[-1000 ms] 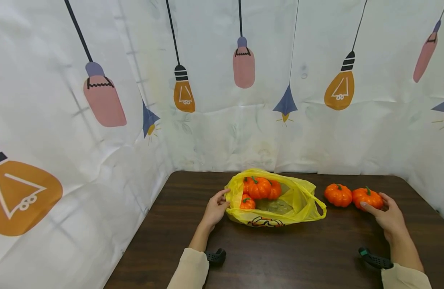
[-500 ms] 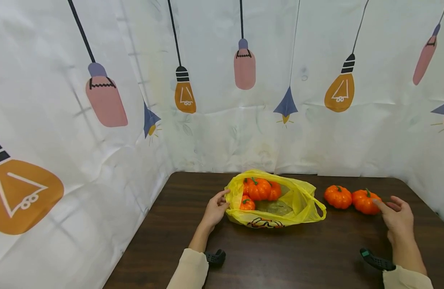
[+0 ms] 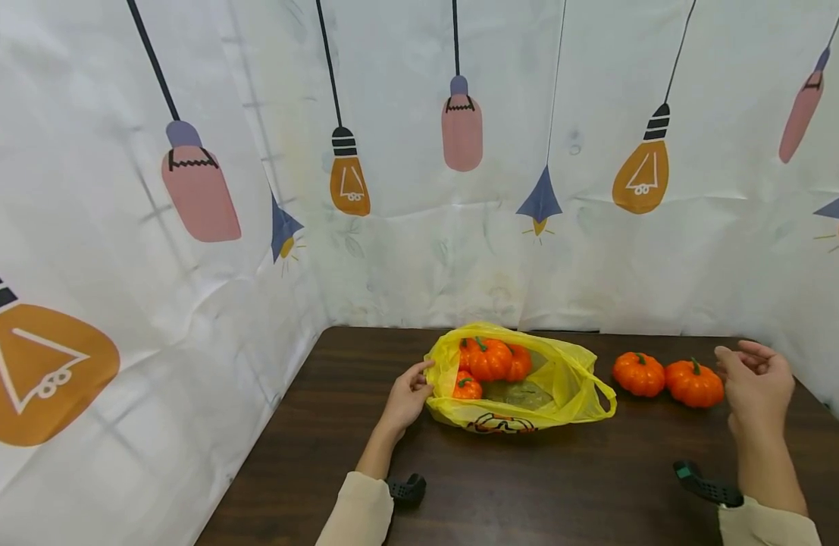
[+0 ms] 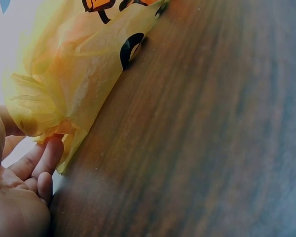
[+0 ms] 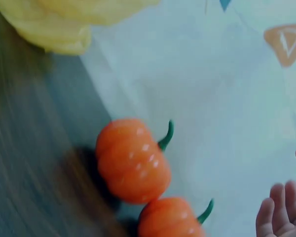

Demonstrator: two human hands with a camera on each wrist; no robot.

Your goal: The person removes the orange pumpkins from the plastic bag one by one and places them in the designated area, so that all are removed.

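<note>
In the head view, a yellow plastic bag (image 3: 562, 394) lies on its side on the dark wooden table, its mouth facing me. Several small orange pumpkins (image 3: 489, 359) with green stems sit inside it, beside a dull green bundle (image 3: 527, 394) I cannot make out. My left hand (image 3: 407, 394) pinches the bag's left end between thumb and fingers; the left wrist view shows the bunched plastic (image 4: 39, 108) at those fingers. Two more pumpkins stand side by side right of the bag, a left one (image 3: 639, 374) and a right one (image 3: 694, 383). Beyond the right one, my right hand (image 3: 759, 383) hovers with loosely bent fingers, holding nothing.
The brown table (image 3: 542, 485) meets a white wall sheet (image 3: 405, 258) printed with hanging lamps at its back and left. A loop handle of the bag (image 3: 606, 402) points toward the two pumpkins. Each wrist wears a black band (image 3: 709, 485).
My right hand has come off the right-hand pumpkin and moved to the right and up. That pumpkin stays beside its neighbour. My left hand and the bag stay in place.
</note>
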